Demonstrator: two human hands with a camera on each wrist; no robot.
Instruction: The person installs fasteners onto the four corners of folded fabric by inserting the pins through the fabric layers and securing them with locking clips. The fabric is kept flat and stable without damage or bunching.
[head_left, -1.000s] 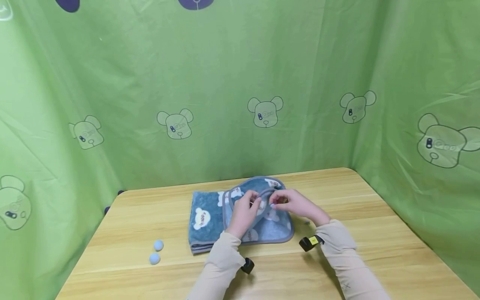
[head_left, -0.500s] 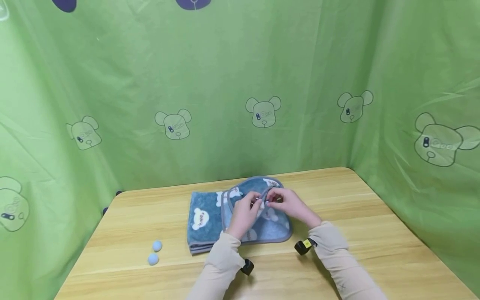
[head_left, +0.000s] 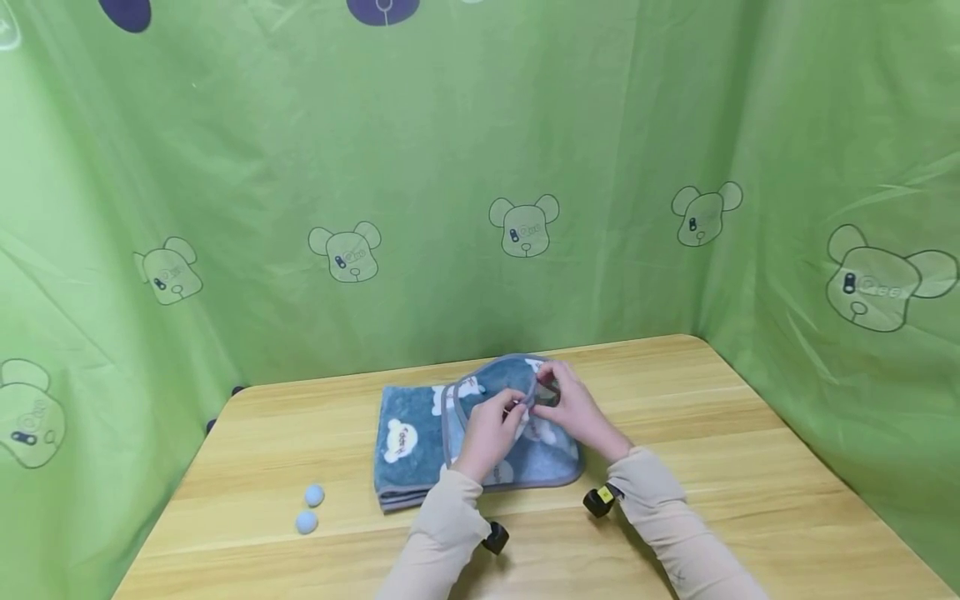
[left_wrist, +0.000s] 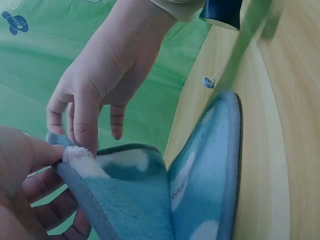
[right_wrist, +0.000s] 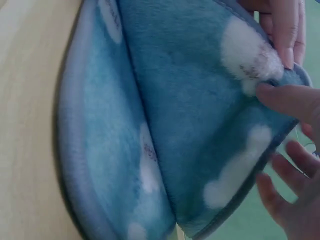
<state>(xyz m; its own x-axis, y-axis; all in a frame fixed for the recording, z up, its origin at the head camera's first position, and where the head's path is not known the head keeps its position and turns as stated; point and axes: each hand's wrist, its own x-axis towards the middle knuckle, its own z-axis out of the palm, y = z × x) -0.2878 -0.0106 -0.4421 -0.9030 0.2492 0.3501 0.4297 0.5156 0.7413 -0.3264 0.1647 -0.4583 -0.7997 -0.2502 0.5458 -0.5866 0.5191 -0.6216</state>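
A folded teal fleece blanket [head_left: 420, 462] with white bear prints and grey edging lies at the middle of the table. My left hand [head_left: 487, 429] pinches a raised, bound edge of its upper layer between thumb and index finger. Opposite, my right hand [head_left: 577, 412] has its thumb and fingertips on the same lifted edge. The right wrist view has the right thumb [right_wrist: 280, 97] pressing the plush face beside a white print, its other fingers spread behind the edge. A pin [left_wrist: 208, 82] with a round blue head and thin shaft lies beside the blanket on the wood.
Two light blue round pieces [head_left: 313, 495] sit close together on the wooden table [head_left: 247, 442], left of the blanket. Green curtains [head_left: 420, 308] with bear-head prints stand along the back and sides. Black cameras [head_left: 598, 502] hang below both wrists.
My right hand has shifted left and turned; its fingers have closed in on the blanket edge near the left fingertips. The small blue piece seen at its fingers earlier no longer shows. Left hand nearly still.
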